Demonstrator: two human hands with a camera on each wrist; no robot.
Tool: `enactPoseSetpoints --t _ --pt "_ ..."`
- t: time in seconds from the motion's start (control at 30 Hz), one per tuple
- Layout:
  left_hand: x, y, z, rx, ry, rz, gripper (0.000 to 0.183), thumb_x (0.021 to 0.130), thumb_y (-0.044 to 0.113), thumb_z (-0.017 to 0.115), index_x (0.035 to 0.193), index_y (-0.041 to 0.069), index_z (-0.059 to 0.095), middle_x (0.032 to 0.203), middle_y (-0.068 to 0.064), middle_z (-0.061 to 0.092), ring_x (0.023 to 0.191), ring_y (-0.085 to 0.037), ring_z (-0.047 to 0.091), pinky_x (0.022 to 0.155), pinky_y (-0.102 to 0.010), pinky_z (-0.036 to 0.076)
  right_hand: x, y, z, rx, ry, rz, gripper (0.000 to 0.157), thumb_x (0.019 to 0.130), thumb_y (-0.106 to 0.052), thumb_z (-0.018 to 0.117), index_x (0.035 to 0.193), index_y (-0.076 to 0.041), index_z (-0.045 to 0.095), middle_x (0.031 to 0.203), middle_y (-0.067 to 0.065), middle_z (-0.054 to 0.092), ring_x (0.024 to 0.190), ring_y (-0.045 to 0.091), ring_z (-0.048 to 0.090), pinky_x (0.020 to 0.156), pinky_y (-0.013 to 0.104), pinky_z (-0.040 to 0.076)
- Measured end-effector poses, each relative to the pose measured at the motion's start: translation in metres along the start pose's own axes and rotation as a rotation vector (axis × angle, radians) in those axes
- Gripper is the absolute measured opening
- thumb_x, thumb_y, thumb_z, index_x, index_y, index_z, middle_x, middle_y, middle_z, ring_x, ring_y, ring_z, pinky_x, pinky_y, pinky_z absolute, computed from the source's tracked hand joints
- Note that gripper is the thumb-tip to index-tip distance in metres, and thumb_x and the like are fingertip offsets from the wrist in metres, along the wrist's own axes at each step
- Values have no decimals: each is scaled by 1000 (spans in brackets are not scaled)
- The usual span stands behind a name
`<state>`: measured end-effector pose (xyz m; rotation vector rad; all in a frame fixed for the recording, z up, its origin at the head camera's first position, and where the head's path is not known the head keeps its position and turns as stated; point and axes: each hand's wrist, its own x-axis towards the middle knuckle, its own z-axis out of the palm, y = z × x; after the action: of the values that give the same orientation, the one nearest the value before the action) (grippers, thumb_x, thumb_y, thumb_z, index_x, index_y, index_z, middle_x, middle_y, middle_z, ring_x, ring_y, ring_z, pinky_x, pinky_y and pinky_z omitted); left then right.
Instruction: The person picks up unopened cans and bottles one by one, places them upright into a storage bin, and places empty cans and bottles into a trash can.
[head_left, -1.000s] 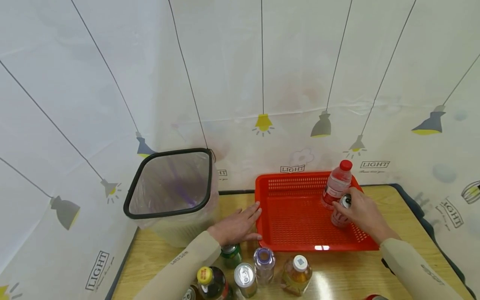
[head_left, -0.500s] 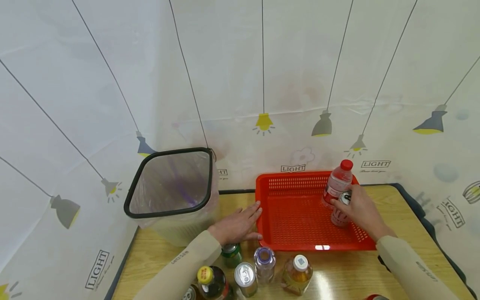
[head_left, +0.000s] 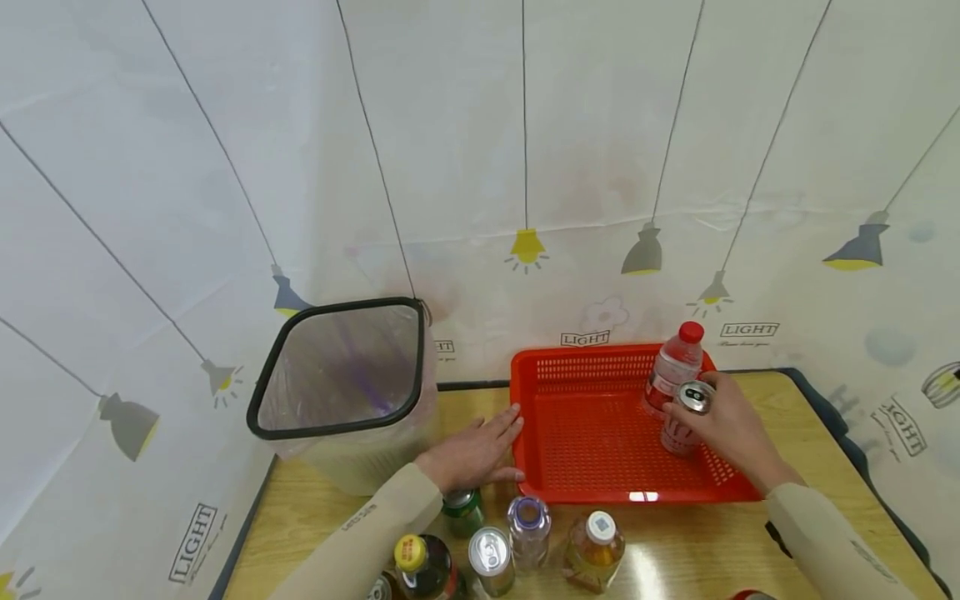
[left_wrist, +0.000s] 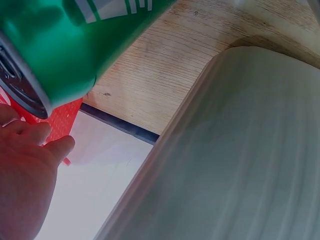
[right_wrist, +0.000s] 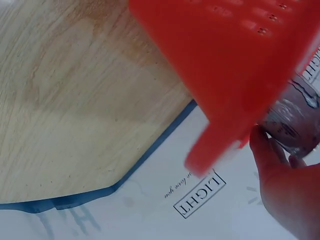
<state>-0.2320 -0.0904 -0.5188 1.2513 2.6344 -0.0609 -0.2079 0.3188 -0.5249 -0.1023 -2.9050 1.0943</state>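
In the head view, my right hand [head_left: 733, 429] pinches a pale drink can [head_left: 678, 436] with dark markings and a silver lid, inside the red basket [head_left: 585, 492]. Its thumb lies on the near left side of the can. Just behind it stands a clear bottle [head_left: 667, 379] with a red cap and red label. My left hand [head_left: 476, 454] rests flat with straight fingers against the basket's left rim. A green can [head_left: 462, 514] stands just below that wrist. In the right wrist view, the basket's red wall [right_wrist: 225, 55] hides much of what the fingers [right_wrist: 267, 155] hold.
A lined bin [head_left: 360, 454] with a black rim stands left of the basket. Along the near side are a yellow-capped dark bottle [head_left: 429, 575], a silver can [head_left: 491, 560], a purple-rimmed clear bottle [head_left: 529, 537] and a white-capped amber bottle [head_left: 595, 554]. A red can [head_left: 752, 595] shows at the bottom edge.
The can's lid is more exposed and tips toward the camera, and my right hand has shifted slightly. My left hand stays against the basket rim.
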Motion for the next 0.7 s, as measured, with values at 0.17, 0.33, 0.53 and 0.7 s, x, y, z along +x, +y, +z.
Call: enactPoseSetpoints --t 0.17,0.33,0.53,0.7 --pt "-3 0 1 4 2 -8 84 104 61 47 163 3 28 171 -15 18 157 -23 20 121 -48 31 -7 -7 -8 12 12 -26 101 92 -54 74 149 16 29 139 39 41 119 52 50 95 69 49" --pt "-3 -1 2 -10 12 0 84 104 59 48 162 2 29 171 -16 19 157 -24 20 121 -49 31 -20 -16 -19 12 31 -21 106 93 -56 72 155 13 20 152 41 28 130 59 38 97 77 41" --pt "-1 0 1 0 14 8 84 105 60 46 163 2 27 171 -15 18 157 -24 19 123 -49 28 -46 -30 -41 17 97 -42 101 95 -52 71 161 4 17 168 29 11 137 64 30 95 82 35" --pt "-1 1 -1 -6 7 2 84 105 59 47 163 2 27 171 -15 18 157 -24 18 123 -49 27 -69 -40 -59 15 172 -40 100 95 -46 73 165 -4 15 170 23 15 128 66 39 89 82 38"
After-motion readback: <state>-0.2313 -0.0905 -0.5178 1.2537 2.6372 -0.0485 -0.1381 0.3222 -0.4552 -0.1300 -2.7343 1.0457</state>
